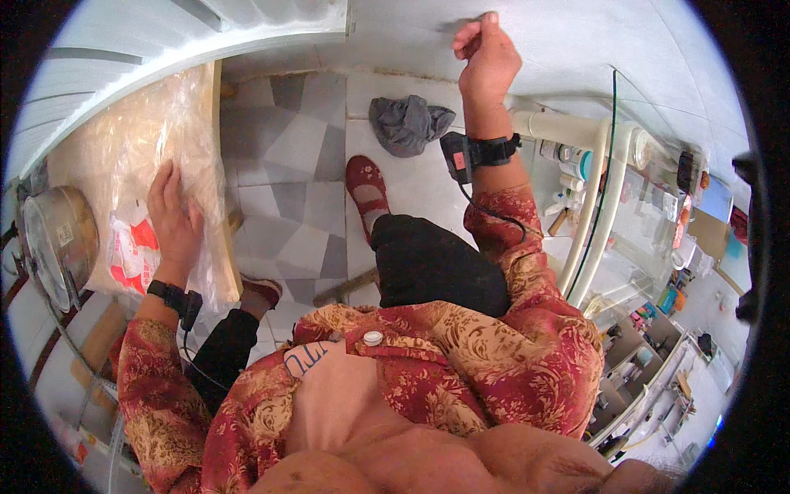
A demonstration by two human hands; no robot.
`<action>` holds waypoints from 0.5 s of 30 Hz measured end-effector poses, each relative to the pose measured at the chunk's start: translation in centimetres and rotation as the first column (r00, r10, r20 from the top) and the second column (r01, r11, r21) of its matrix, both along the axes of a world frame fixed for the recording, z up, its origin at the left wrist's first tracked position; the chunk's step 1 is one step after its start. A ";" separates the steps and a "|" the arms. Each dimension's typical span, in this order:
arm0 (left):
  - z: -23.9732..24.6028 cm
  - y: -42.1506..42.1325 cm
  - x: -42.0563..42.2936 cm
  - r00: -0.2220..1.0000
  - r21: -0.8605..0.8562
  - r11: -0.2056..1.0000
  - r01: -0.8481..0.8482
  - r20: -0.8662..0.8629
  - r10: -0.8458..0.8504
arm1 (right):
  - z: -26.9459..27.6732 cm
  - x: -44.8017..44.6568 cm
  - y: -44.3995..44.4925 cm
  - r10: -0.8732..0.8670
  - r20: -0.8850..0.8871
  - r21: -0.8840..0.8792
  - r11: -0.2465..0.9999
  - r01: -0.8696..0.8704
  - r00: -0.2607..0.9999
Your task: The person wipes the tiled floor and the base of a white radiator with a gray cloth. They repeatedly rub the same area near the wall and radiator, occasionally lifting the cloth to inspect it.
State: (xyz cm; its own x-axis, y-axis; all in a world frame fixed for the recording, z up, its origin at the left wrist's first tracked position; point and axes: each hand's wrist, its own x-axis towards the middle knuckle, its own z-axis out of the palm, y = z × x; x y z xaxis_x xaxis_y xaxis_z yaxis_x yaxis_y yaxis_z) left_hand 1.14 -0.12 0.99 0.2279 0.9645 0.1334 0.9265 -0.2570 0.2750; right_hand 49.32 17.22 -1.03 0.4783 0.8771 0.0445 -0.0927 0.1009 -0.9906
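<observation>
My left hand (176, 225) rests palm down on a board wrapped in clear plastic (185, 136), its fingers loosely together. Beside that palm a white and red plastic packet (133, 253) with writing lies on the wrapping. My right hand (487, 58) is raised against or close to a pale wall (401, 37), fingers curled in; whether it touches the wall or holds something small, I cannot tell. Both wrists wear black straps with small devices and cords. A dark grey crumpled cloth (410, 123) lies on the tiled floor, between the two hands in the picture.
A glass-topped rack with cream tubes (583, 247) stands at right, bottles and jars on its shelves. Farther right is a divided organizer (642, 370) of small items. At far left sits a round metal pot (62, 241). A white louvred panel (154, 37) crosses the upper left.
</observation>
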 end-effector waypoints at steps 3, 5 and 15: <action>0.0 0.0 0.0 1.000 -0.005 1.000 -0.002 0.014 0.002 | -1.0 0.0 -0.5 -0.048 -0.117 -0.080 0.996 0.038 0.992; 0.0 0.0 0.0 1.000 -0.016 1.000 -0.006 0.018 0.006 | -1.3 0.7 -0.7 -0.132 -0.174 -0.156 0.982 0.105 0.976; -0.1 -0.1 0.0 1.000 -0.009 1.000 -0.009 -0.007 0.009 | -2.1 3.1 -0.9 -0.099 -0.211 -0.119 0.990 0.075 0.972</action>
State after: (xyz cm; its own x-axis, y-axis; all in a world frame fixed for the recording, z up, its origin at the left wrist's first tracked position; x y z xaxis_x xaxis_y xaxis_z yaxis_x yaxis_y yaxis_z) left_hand 1.15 -0.22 0.90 0.2197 0.9678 0.1230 0.9306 -0.2458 0.2712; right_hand 52.40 16.31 -3.12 0.5410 0.8253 -0.1619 -0.3011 0.0103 -0.9535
